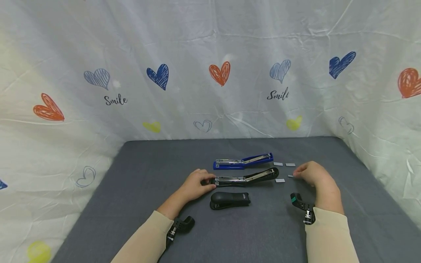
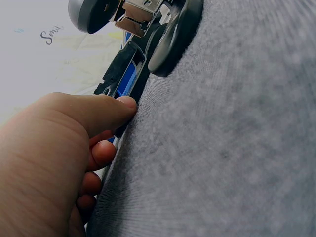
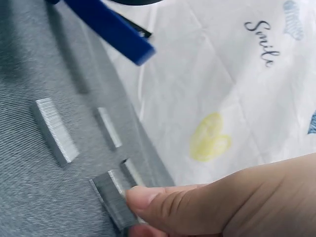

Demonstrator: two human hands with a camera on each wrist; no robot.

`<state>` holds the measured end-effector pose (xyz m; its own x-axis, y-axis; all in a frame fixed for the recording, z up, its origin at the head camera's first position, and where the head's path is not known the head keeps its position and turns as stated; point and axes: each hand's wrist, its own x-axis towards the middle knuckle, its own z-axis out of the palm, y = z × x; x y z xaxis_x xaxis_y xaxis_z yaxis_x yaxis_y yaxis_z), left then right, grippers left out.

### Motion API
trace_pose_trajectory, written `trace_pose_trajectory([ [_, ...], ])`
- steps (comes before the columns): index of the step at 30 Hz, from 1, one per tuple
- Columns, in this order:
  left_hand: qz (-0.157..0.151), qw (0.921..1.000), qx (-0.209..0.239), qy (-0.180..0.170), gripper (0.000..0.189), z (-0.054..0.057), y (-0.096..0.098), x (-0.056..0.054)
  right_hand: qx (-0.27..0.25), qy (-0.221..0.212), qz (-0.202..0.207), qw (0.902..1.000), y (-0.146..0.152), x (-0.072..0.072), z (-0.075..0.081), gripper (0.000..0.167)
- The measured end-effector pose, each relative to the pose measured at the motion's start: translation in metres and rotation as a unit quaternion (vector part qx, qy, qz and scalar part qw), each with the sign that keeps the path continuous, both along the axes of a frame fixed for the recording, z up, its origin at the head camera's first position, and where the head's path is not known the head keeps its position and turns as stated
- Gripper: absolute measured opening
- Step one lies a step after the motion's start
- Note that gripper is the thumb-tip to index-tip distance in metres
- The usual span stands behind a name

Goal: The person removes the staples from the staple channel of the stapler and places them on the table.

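Observation:
An opened black stapler (image 1: pixel 230 180) lies on the table, its metal magazine exposed and its top arm swung back to the right. My left hand (image 1: pixel 198 184) holds its left end between thumb and fingers; in the left wrist view, the thumb (image 2: pixel 121 106) presses along the black edge. At the right, my right hand (image 1: pixel 314 174) pinches a strip of staples (image 3: pixel 113 197) by one end, tilted and close over the table. Another staple strip (image 3: pixel 55 131) lies flat beside it. Beyond the black stapler sits an opened blue stapler (image 1: pixel 229 164).
Nearer than the opened ones, a closed black stapler (image 1: pixel 230 200) lies on the grey table (image 1: pixel 256 237). Two staple strips rest to the right of the blue stapler, one of them a pale strip (image 1: pixel 278 164). A white curtain (image 1: pixel 184 36) printed with hearts hangs behind.

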<state>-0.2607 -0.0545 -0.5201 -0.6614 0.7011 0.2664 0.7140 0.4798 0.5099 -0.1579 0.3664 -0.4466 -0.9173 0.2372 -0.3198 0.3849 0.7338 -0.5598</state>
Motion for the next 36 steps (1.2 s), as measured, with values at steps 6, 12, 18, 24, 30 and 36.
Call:
trace_pose_trajectory([
  [6,-0.001,1.0,0.002,-0.002,0.031,0.001,0.0,0.0,-0.024,-0.008,-0.013,0.9996,0.0,-0.002,-0.005,0.008],
  [12,-0.001,1.0,0.002,0.007,0.03,0.002,0.001,-0.001,-0.027,-0.003,-0.012,0.9996,-0.002,-0.002,-0.006,0.007],
  [18,-0.004,1.0,-0.002,0.009,0.029,0.0,0.001,0.0,-0.018,0.003,0.0,0.9998,-0.005,0.002,0.003,0.011],
  [24,-0.006,0.9999,0.008,0.012,0.028,-0.002,0.001,0.001,-0.014,0.031,0.025,0.9991,-0.011,0.008,0.025,0.025],
  [30,-0.002,1.0,0.004,0.007,0.029,-0.001,0.001,0.001,-0.005,0.085,0.061,0.9945,-0.027,0.012,0.048,0.033],
  [36,0.003,1.0,0.0,-0.001,0.03,0.0,0.001,0.002,0.008,0.139,0.09,0.9861,-0.052,0.017,0.071,0.033],
])
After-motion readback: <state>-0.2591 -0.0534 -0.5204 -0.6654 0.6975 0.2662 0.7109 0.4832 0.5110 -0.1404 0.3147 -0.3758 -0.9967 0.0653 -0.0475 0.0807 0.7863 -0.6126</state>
